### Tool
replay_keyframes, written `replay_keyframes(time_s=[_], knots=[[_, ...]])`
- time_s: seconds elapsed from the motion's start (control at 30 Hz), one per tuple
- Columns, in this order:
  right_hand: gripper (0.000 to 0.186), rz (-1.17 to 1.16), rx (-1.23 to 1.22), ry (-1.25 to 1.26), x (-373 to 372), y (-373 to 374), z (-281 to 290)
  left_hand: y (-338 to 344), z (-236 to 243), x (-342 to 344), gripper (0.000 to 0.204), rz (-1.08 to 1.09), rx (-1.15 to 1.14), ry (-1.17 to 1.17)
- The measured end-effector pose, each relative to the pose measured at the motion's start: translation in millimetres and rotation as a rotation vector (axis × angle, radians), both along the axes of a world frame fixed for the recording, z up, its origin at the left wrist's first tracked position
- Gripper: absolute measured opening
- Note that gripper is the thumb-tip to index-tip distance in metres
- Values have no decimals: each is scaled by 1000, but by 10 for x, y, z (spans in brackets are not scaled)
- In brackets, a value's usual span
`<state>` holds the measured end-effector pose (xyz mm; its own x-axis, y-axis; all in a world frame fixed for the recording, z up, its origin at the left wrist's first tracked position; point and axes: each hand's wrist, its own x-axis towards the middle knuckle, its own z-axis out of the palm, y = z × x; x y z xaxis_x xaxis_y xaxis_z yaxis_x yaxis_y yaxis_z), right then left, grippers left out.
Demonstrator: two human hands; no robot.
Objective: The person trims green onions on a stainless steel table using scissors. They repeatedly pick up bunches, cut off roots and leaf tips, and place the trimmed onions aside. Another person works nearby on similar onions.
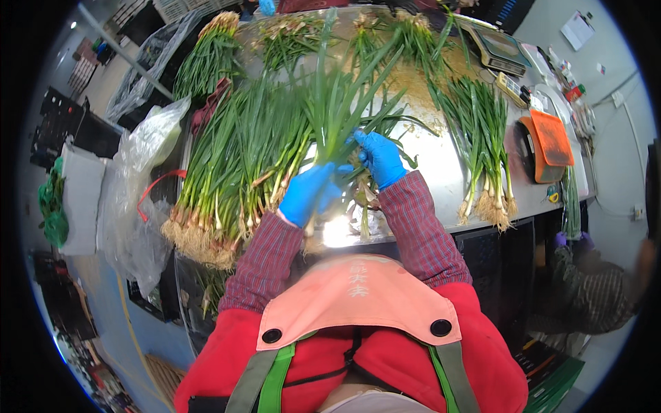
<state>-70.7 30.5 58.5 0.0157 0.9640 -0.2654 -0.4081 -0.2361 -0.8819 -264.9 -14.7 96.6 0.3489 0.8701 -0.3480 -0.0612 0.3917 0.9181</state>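
Note:
Both my hands wear blue gloves. My left hand (310, 193) grips the lower stalks of a bunch of green onions (334, 103) that stands nearly upright, leaves fanning toward the far side. My right hand (381, 157) holds the same bunch from the right, a little higher on the stalks. The roots hang below my left hand over the shiny metal table (441, 172). A big pile of green onions (227, 172) with pale roots lies just left of my hands.
A smaller bundle of green onions (485, 151) lies to the right, more bunches at the far edge. An orange tray (551, 138) and a scale (497, 47) sit far right. Clear plastic bags (138, 179) hang at the left. Another person with purple gloves (585, 289) crouches at the right.

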Motion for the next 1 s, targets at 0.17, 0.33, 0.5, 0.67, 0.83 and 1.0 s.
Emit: replay_keyframes(time_s=[0.17,0.33,0.5,0.67,0.83,1.0], knots=[[24,-206,54,-18,281,47,182,-156,8,-99,42,-140,109,6],[28,-260,140,-167,591,99,341,-341,8,-246,35,-43,-89,71],[29,-282,51,165,798,131,345,-483,43,-386,32,-28,-118,157],[27,-292,41,80,792,196,45,-600,55,-507,32,-26,-120,186],[23,-226,193,-749,684,277,-317,-702,21,-596,29,-37,-90,228],[21,-410,-22,-499,1068,387,-181,-760,105,-838,28,-51,-103,377]])
